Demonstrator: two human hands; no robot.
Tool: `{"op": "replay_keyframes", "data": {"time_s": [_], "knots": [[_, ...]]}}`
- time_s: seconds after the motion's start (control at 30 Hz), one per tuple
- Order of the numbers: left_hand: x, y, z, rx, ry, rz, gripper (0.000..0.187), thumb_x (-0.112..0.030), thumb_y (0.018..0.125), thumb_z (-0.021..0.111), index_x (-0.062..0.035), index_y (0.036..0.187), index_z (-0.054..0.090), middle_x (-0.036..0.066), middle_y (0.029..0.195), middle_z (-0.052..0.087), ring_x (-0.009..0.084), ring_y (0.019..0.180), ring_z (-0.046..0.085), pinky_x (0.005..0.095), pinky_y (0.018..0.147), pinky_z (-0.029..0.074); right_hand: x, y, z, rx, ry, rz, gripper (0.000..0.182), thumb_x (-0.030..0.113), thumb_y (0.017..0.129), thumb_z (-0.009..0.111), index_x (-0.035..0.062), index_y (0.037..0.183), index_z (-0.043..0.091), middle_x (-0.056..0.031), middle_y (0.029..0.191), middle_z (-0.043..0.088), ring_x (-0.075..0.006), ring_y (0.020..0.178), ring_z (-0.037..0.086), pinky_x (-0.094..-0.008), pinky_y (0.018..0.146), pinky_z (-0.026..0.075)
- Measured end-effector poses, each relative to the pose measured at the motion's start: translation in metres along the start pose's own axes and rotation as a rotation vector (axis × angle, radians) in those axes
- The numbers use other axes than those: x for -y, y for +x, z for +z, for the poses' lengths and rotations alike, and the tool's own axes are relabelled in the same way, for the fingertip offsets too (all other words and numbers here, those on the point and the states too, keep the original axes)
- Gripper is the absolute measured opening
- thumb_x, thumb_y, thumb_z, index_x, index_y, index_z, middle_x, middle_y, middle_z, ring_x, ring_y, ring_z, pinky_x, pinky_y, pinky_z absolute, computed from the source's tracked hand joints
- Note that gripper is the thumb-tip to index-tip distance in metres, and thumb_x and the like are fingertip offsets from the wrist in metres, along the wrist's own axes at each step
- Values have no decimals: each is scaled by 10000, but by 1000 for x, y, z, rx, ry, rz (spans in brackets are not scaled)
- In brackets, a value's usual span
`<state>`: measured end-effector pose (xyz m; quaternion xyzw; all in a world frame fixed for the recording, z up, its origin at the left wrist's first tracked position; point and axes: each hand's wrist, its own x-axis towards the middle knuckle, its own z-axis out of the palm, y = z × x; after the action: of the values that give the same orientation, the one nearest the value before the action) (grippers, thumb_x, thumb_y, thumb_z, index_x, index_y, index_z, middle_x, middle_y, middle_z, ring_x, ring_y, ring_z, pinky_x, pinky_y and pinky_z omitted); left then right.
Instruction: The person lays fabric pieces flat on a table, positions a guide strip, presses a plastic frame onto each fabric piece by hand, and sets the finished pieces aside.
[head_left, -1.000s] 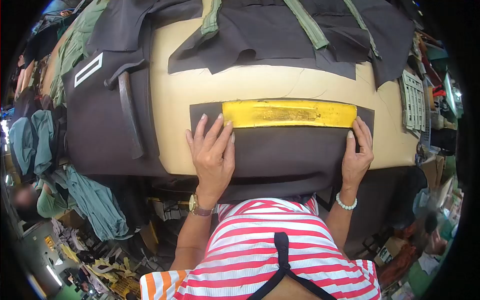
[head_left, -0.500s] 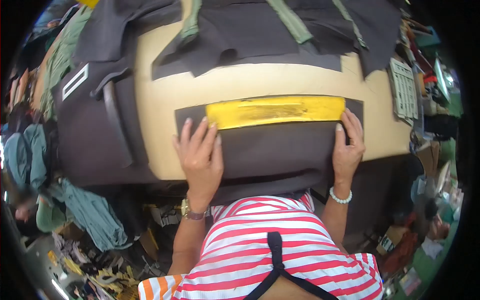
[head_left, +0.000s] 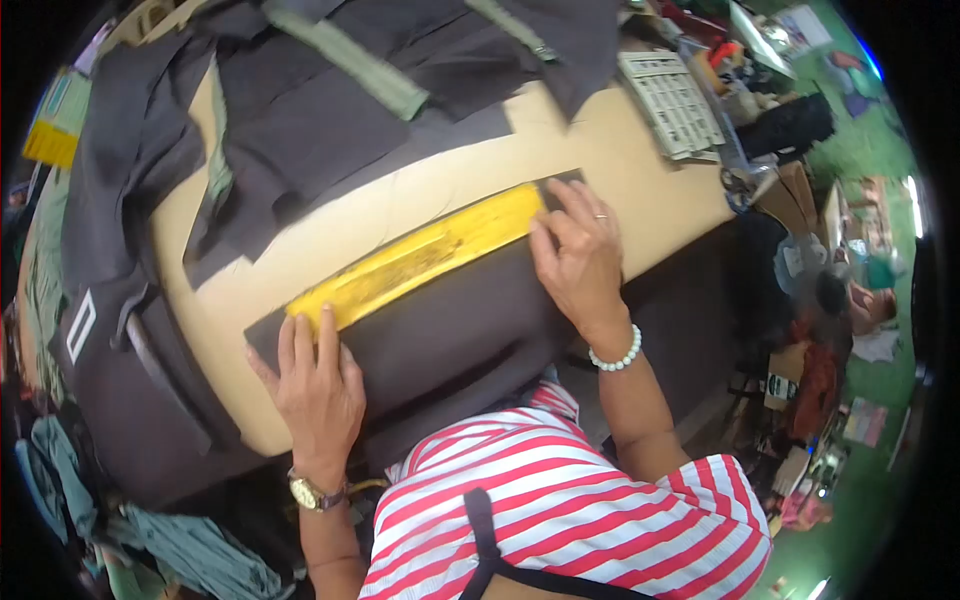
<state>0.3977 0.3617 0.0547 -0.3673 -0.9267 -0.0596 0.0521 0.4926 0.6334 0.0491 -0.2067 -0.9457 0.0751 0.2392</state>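
A long yellow strip (head_left: pixel 425 250) with a slot and dark smudges along its middle lies flat on a piece of dark fabric (head_left: pixel 455 320). My left hand (head_left: pixel 318 400) is spread out, its fingertips resting on the strip's left end and the fabric beside it. At the opposite end, my right hand (head_left: pixel 582 262) has thumb and fingers apart and bent, touching the strip's end and the dark fabric by it. What lies under the right fingertips is hidden.
More dark fabric pieces (head_left: pixel 330 150) with green straps (head_left: pixel 350 60) cover the far side of the tan table (head_left: pixel 400 195). A pale slotted panel (head_left: pixel 672 105) lies at the right edge. Dark fabric with a white rectangle (head_left: pixel 80 325) hangs at left.
The view has turned, so the strip now slants upward to the right. Both hands stay at its ends; the right hand's fingers are more bent over the right end.
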Motion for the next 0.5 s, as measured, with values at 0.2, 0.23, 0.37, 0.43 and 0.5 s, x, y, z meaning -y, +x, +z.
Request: {"op": "replay_keyframes", "data": {"time_s": [0.2, 0.23, 0.37, 0.43, 0.5], "knots": [[-2, 12, -14, 115, 46, 106, 435, -78, 847, 542, -42, 1281, 531, 177, 1235, 512, 337, 1211, 447, 563, 1089, 225, -90, 42, -11, -146, 195, 215, 188, 141, 827, 602, -3, 911, 690, -186, 1033, 647, -348, 987, 600, -398, 873, 460], [-3, 12, -15, 104, 48, 126, 431, -73, 846, 540, -31, 1274, 532, 180, 1254, 506, 340, 1218, 440, 552, 1085, 240, -111, 52, -16, -222, 106, 238, 193, 143, 836, 592, 1, 923, 690, -185, 1009, 648, -352, 961, 606, -399, 853, 469], [-6, 16, -11, 75, -31, 136, 396, -60, 841, 539, 18, 1229, 546, 201, 1275, 512, 343, 1196, 461, 491, 1042, 316, -174, 95, -19, -315, 3, 283, 213, 146, 842, 579, 1, 957, 687, -181, 978, 653, -346, 923, 618, -407, 827, 478], [-8, 16, -10, 82, -61, 113, 377, -51, 835, 539, 41, 1200, 557, 211, 1270, 526, 348, 1180, 477, 463, 1014, 350, -195, 119, -7, -278, 49, 270, 229, 160, 836, 589, 9, 975, 689, -183, 989, 654, -345, 923, 622, -401, 824, 483], [-11, 18, -11, 62, -71, 103, 367, -44, 829, 540, 48, 1183, 567, 215, 1241, 547, 350, 1164, 494, 456, 996, 367, -209, 142, 4, -192, 87, 269, 250, 183, 828, 604, 23, 999, 693, -184, 1007, 653, -345, 926, 626, -394, 830, 487]]}}
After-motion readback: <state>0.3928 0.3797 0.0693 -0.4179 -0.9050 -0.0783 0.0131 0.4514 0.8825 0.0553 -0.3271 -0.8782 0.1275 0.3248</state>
